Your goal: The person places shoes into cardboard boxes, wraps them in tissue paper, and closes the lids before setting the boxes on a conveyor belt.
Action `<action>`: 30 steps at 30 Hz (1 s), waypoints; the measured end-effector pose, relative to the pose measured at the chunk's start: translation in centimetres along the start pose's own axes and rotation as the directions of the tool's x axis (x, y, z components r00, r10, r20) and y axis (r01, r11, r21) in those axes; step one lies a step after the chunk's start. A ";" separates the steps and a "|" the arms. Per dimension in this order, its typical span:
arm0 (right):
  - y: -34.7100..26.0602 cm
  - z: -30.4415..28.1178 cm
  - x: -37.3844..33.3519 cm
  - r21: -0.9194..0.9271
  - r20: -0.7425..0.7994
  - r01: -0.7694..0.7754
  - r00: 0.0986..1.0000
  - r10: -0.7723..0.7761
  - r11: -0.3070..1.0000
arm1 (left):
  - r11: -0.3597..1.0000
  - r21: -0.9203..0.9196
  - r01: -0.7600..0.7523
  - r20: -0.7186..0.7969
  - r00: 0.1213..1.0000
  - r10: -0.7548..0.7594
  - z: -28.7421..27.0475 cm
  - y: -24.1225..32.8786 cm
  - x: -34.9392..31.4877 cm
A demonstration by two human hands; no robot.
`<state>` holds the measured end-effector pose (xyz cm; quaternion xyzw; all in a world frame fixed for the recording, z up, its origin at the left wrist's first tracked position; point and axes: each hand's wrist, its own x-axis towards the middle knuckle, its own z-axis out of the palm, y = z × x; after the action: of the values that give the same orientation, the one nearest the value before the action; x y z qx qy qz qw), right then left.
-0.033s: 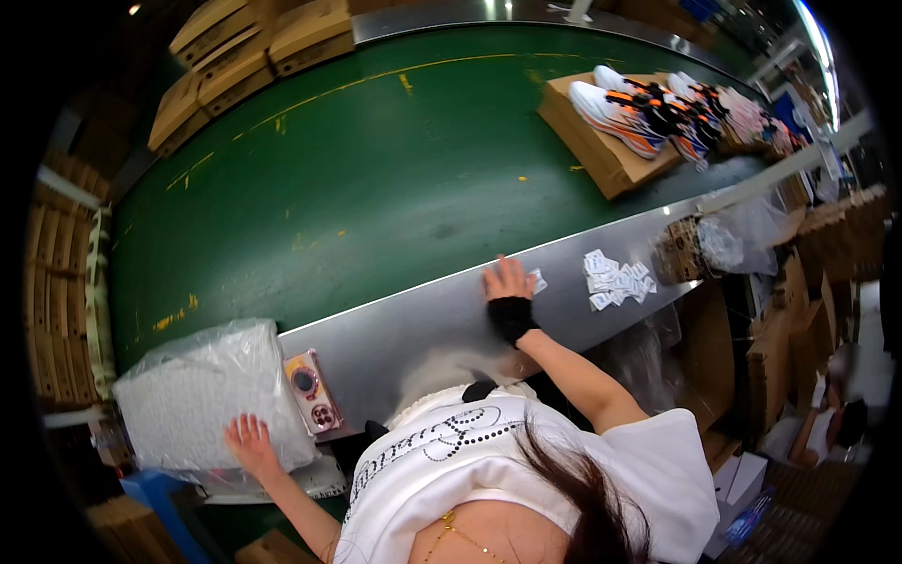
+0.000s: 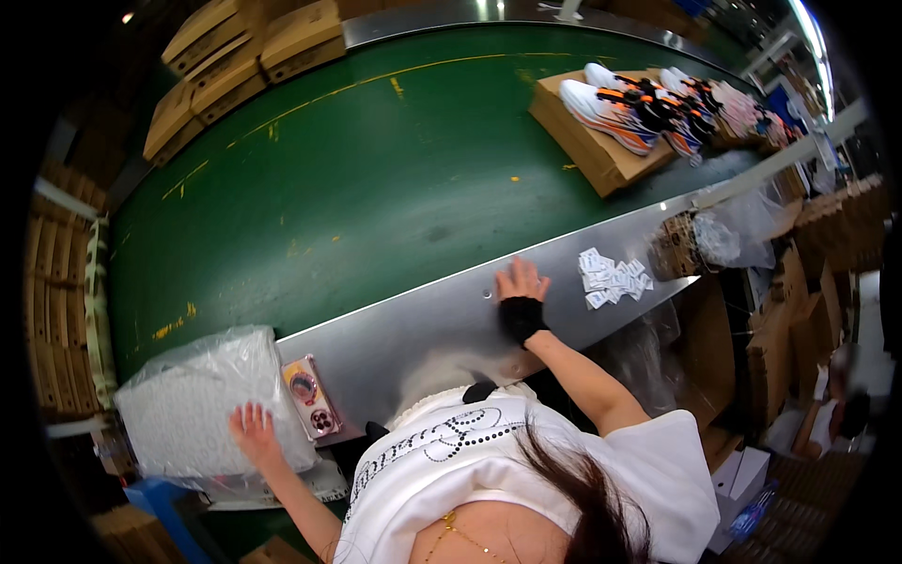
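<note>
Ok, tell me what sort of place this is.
Most likely a shoe factory or packing floor: white-and-orange sneakers sit on a cardboard box, what looks like a green conveyor belt runs alongside a metal ledge, and small white packets lie on that ledge.

Strip light (image 2: pixel 818 52) glaring upper right; sheen on green surface (image 2: pixel 376 188); fisheye-bent, black rim

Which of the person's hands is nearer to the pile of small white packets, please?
The right hand: it is at the metal ledge, left of the pile of small white packets. The left hand is much farther left, by the plastic-wrapped bundle.
</note>
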<state>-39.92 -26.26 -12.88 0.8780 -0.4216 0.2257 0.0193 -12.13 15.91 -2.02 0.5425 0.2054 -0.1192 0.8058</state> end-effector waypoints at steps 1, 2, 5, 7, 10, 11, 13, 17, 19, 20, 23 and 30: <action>1.8 -1.3 -0.4 -0.014 0.021 -0.044 0.999 0.044 0.999 | 0.997 0.074 0.027 0.104 0.994 -0.035 2.1 -1.6 0.7; 3.7 -2.1 -1.1 0.116 0.077 -0.077 0.995 0.069 0.990 | 0.989 0.127 0.079 0.177 0.979 -0.101 5.5 -3.7 0.7; 6.8 -2.9 -2.6 0.403 0.155 -0.143 0.984 0.086 0.904 | 0.928 0.335 0.161 0.436 0.847 -0.305 14.8 -10.2 -2.8; 6.9 -2.4 -2.8 0.460 0.105 -0.119 0.991 0.079 0.880 | 0.876 0.444 0.190 0.516 0.745 -0.423 19.7 -14.5 -6.3; 1.8 -5.0 -1.3 0.672 0.193 -0.269 0.963 0.187 0.690 | 0.716 0.692 0.095 0.588 0.501 -0.635 24.7 -17.6 -13.7; 0.0 -6.1 -0.8 0.719 0.278 -0.347 0.938 0.209 0.602 | 0.663 0.740 0.116 0.566 0.425 -0.706 25.7 -18.3 -14.9; -2.2 -6.9 -0.2 0.859 0.216 -0.197 0.976 0.014 0.473 | 0.653 0.744 0.142 0.586 0.332 -0.739 26.3 -19.7 -14.6; 3.6 -6.8 4.9 0.779 0.312 -0.306 0.946 0.084 0.547 | 0.691 0.711 0.129 0.560 0.490 -0.668 24.7 -20.1 -12.3; 11.9 -4.1 9.7 0.755 0.099 -0.365 0.885 0.456 0.545 | 0.714 0.684 0.149 0.523 0.582 -0.622 23.4 -19.1 -11.6; 16.4 -2.7 12.2 0.782 0.084 -0.431 0.789 0.608 0.451 | 0.725 0.665 0.176 0.496 0.622 -0.606 22.5 -18.7 -11.2; 26.0 -0.7 18.9 0.815 0.505 -0.519 0.414 0.757 -0.260 | 0.768 0.590 0.248 0.405 0.733 -0.547 20.5 -17.8 -11.3; 15.7 3.7 17.0 0.809 0.448 -0.581 0.517 0.729 -0.085 | 0.808 0.470 0.355 0.310 0.791 -0.528 18.5 -18.3 -12.2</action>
<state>-41.10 -49.63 -11.67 0.3815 -0.5852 0.4530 -0.5539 -26.81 -8.55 -5.46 0.5865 0.1200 -0.4615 0.6547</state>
